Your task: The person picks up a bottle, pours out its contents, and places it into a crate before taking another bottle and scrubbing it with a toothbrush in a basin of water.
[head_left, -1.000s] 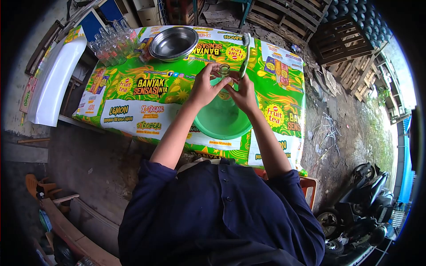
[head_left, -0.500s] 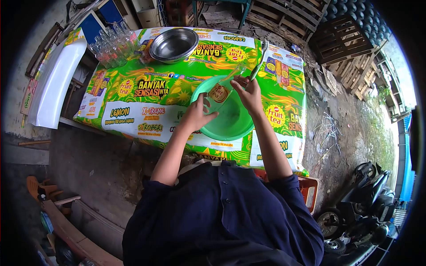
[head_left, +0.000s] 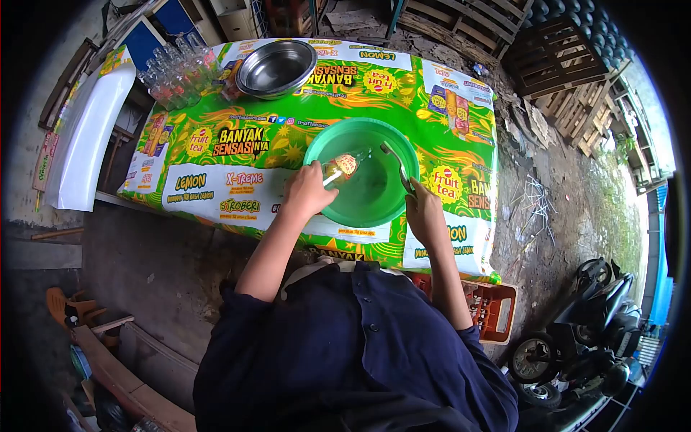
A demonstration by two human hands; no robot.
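A green plastic basin (head_left: 367, 217) sits near the front edge of the table. At its left rim, my left hand (head_left: 308, 193) is closed around a clear glass bottle (head_left: 341, 167) with a Fruit Tea label, tilted over the basin. Part of the bottle is hidden by the fingers. My right hand (head_left: 426, 210) grips a toothbrush (head_left: 403, 167) at the basin's right rim, its bristle end reaching over the inside. Brush and bottle are apart.
Several glass bottles (head_left: 176, 75) stand at the table's far left beside stacked metal bowls (head_left: 276, 68). The table has a printed green cover (head_left: 288, 147). A red crate (head_left: 497, 313) is below the front right edge; a motorcycle (head_left: 576, 345) stands at right.
My left hand has tipped the bottle the other way and lowered it into the basin area. My right hand has left the bottle, moving down and right with the toothbrush, now pointing into the basin.
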